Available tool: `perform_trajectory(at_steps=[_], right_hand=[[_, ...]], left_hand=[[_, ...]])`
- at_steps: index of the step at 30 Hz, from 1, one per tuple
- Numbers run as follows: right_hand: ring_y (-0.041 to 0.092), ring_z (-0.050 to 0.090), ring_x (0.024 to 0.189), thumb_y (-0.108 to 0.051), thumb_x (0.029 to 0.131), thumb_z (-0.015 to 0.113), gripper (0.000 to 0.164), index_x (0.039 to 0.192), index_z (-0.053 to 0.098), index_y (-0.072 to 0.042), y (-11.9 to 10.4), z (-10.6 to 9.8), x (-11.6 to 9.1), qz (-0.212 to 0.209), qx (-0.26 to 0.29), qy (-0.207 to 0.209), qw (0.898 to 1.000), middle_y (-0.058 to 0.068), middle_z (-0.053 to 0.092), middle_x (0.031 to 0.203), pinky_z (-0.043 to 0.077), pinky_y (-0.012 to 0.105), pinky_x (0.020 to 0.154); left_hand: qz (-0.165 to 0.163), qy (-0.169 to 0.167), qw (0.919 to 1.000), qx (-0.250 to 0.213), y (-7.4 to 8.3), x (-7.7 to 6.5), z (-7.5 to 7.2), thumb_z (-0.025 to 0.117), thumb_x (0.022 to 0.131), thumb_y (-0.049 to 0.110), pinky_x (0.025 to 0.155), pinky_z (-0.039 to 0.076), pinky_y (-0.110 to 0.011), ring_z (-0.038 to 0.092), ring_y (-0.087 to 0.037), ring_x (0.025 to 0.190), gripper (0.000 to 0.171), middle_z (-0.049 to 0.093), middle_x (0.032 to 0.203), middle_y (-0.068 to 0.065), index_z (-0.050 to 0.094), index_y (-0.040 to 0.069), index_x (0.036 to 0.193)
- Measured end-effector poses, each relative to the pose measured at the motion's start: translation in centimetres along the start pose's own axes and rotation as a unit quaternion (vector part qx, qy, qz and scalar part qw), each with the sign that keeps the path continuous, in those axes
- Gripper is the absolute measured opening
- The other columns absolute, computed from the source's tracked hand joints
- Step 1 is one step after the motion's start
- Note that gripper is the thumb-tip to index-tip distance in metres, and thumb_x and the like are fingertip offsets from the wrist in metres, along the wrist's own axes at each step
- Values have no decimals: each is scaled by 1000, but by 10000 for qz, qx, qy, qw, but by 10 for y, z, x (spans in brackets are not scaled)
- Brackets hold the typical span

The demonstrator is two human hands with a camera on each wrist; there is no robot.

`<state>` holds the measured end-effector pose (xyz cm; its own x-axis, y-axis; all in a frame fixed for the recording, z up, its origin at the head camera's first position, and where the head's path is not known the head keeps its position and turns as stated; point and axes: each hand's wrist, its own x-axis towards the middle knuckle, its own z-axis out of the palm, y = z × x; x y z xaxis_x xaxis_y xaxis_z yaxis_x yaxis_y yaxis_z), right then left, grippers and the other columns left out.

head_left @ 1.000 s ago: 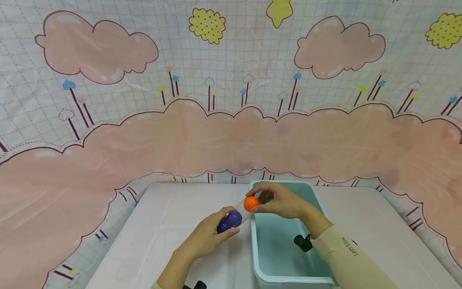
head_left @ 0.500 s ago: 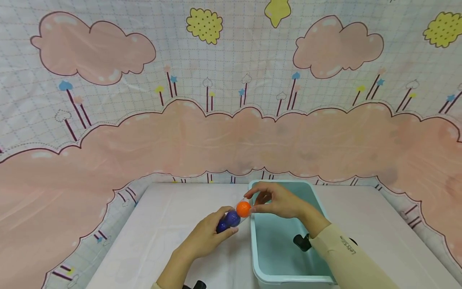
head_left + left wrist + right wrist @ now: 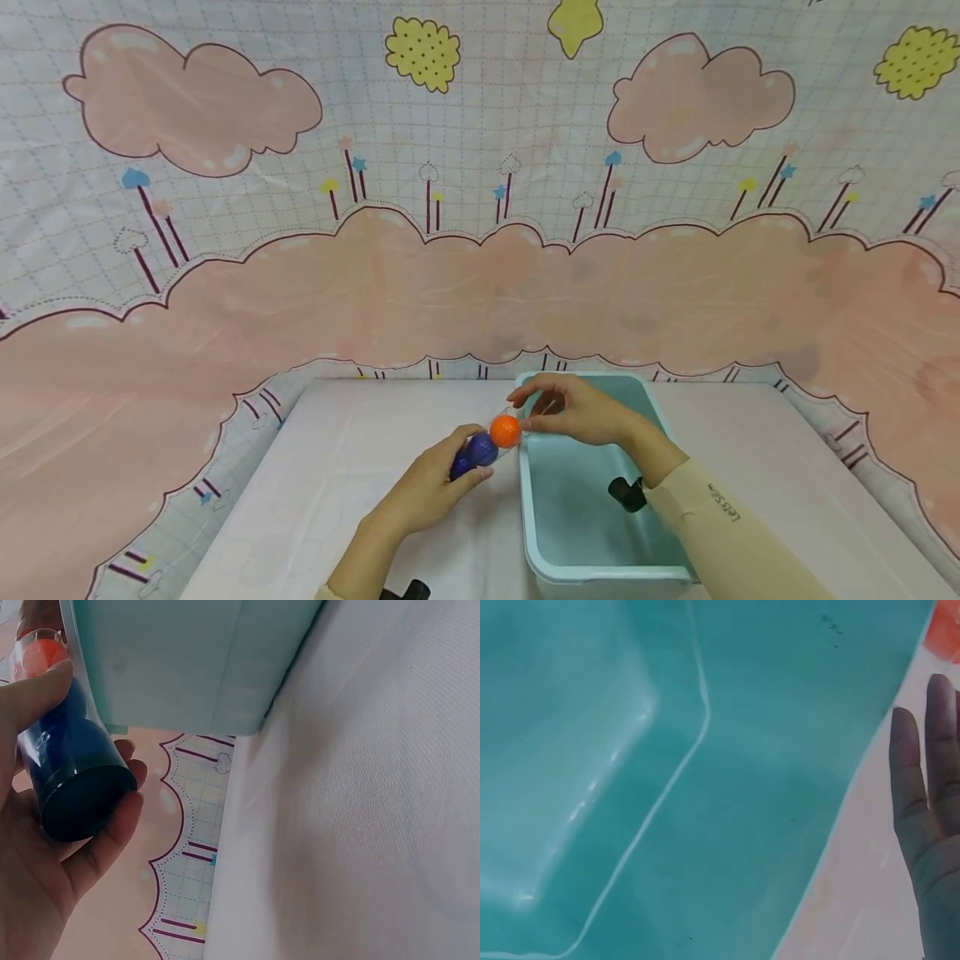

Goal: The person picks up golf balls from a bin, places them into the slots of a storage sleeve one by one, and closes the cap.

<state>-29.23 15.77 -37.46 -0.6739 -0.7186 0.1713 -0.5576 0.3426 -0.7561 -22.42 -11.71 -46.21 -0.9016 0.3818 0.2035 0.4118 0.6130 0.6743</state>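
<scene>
My left hand (image 3: 438, 483) grips a clear cylinder (image 3: 97, 746) with a dark base, held tilted at the left edge of the blue-green bin (image 3: 531, 533). Inside it, two blue balls (image 3: 482, 449) sit in a line, the lower one partly covered by my fingers. Against the upper blue ball rests an orange ball (image 3: 505, 431), close to the cylinder's mouth. My right hand (image 3: 573, 408) hovers over the bin's far left corner, thumb and fingertips beside that mouth, holding no ball. Whether its fingertips touch the rim is too small to tell. In the right wrist view, its fingers (image 3: 907, 761) look fairly straight.
The bin stands on a white-covered table (image 3: 360, 433), and its visible inside is bare. A patterned cloth (image 3: 480, 292) with pink clouds hangs behind the table. A black wrist camera (image 3: 628, 495) on the right arm hangs over the bin.
The orange ball has left the right hand's fingers and slid down the cylinder onto the upper blue ball. Both hands have stayed nearly in place.
</scene>
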Motion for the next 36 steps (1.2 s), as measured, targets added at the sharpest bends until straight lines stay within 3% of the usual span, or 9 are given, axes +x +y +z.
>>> perform_trajectory(at_steps=[7, 14, 21, 29, 36], right_hand=[[19, 67, 101, -21, 99, 72, 31, 128, 68, -15, -13, -8, -2, 141, -142, 312, 9993, 10, 69, 127, 58, 29, 86], [20, 68, 104, -23, 99, 72, 34, 131, 68, -11, -23, -18, -6, 178, -327, 627, 9973, 11, 69, 129, 57, 30, 89], [20, 69, 105, -24, 98, 73, 32, 130, 69, -20, -31, -25, -13, 211, -379, 744, 9963, 4, 69, 128, 57, 29, 90], [18, 68, 106, -25, 98, 73, 34, 132, 68, -21, -34, -41, -28, 312, -850, 911, 9917, 2, 69, 128, 57, 30, 89], [19, 68, 107, -25, 98, 73, 34, 132, 66, -24, -34, -62, -53, 477, -1240, 975, 9863, -1, 68, 127, 57, 31, 89]], left_hand=[[38, 63, 10000, -51, 0, -2, -2, 55, 101, 61, 104, 51, -54, 64, -24, 121, 59, 64, 138, -7, 40, 30, 149], [87, 165, 9998, -107, -1, -3, -3, 54, 101, 61, 104, 52, -55, 65, -25, 117, 60, 65, 133, -11, 34, 30, 148], [150, 209, 9994, -216, -4, -6, -3, 57, 102, 58, 104, 52, -55, 65, -27, 117, 61, 64, 133, -14, 30, 27, 148], [202, -60, 9994, -291, -3, -7, -3, 55, 102, 61, 96, 55, -45, 67, -15, 103, 60, 68, 123, -5, 29, 28, 146], [4, -224, 9992, -323, 2, -9, -4, 56, 101, 62, 101, 54, -54, 67, -31, 122, 65, 64, 140, -18, 30, 22, 146]])
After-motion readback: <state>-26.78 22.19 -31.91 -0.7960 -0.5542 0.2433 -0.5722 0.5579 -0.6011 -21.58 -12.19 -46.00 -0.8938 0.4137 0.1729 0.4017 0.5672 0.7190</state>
